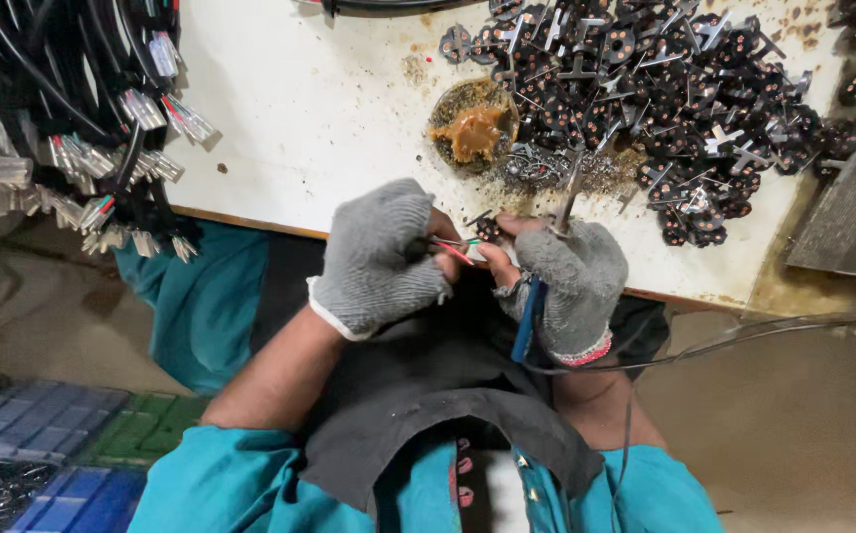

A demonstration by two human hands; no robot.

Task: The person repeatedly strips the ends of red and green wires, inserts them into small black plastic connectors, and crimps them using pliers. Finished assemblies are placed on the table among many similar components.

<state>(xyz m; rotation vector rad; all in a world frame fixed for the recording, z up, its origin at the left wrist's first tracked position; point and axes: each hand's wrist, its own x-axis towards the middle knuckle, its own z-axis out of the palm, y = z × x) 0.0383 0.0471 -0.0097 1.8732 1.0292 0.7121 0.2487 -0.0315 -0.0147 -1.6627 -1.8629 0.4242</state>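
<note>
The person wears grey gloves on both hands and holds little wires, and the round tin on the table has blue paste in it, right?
Not quite. The head view shows the paste in the round tin is brownish orange, not blue. The rest holds: grey gloves cover the left hand and right hand, which hold thin coloured wires.

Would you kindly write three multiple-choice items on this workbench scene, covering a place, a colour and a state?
1. Where does the round dish of brown paste sit?
A. on the white tabletop
B. on the floor
C. in the person's lap

2. What colour are the knitted fingerless gloves?
A. red
B. grey
C. yellow

3. What is the left hand doing?
A. lying flat and open
B. hanging at the side
C. closed in a grip on thin coloured wires

Answers: 1 A, the dish stands beside the heap of small black plug parts. 2 B, both gloves are grey. 3 C, its fingers pinch the wires facing the right hand.
</note>
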